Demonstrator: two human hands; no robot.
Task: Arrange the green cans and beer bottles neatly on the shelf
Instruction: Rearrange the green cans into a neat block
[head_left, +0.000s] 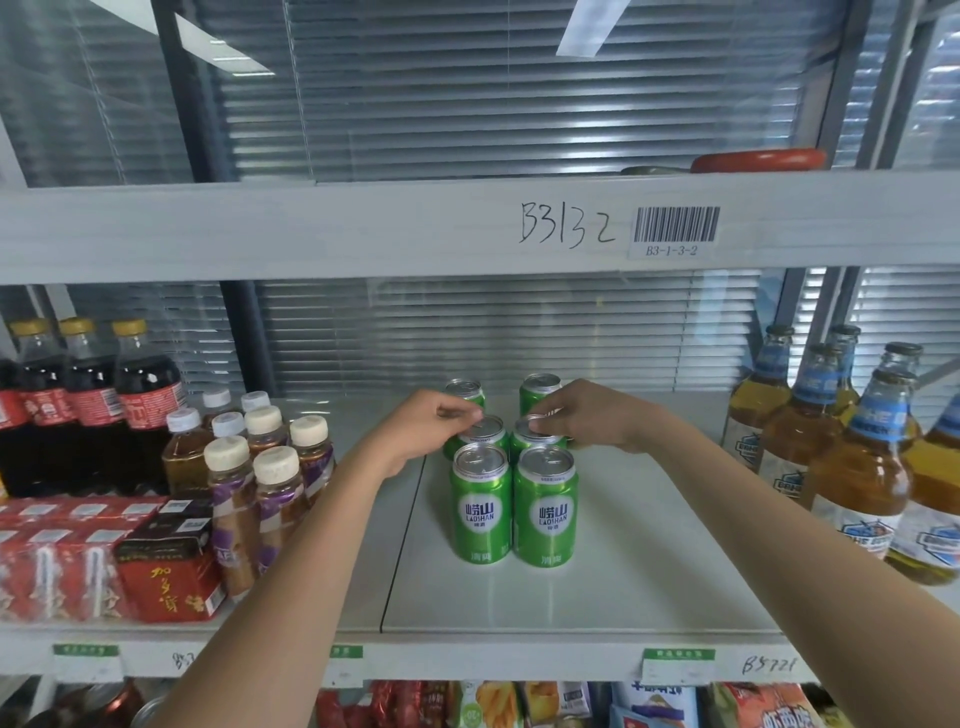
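Several green cans stand upright in two columns on the white shelf (649, 545). The front pair (481, 512) (545, 514) touch side by side. Behind them, my left hand (434, 428) pinches the rim of the left middle can (485, 434). The rim of the right middle can (535, 434) is gripped by my right hand (587, 415). Two more cans (464, 391) (540, 387) stand at the back, partly hidden by my hands. Several beer bottles (857, 467) with blue neck labels stand grouped at the right.
Dark cola bottles (93, 405), small tea bottles with white caps (270, 467) and red drink cartons (171, 571) fill the shelf's left side. The upper shelf beam (363, 228) hangs overhead. Snack packs (519, 706) lie on the shelf below.
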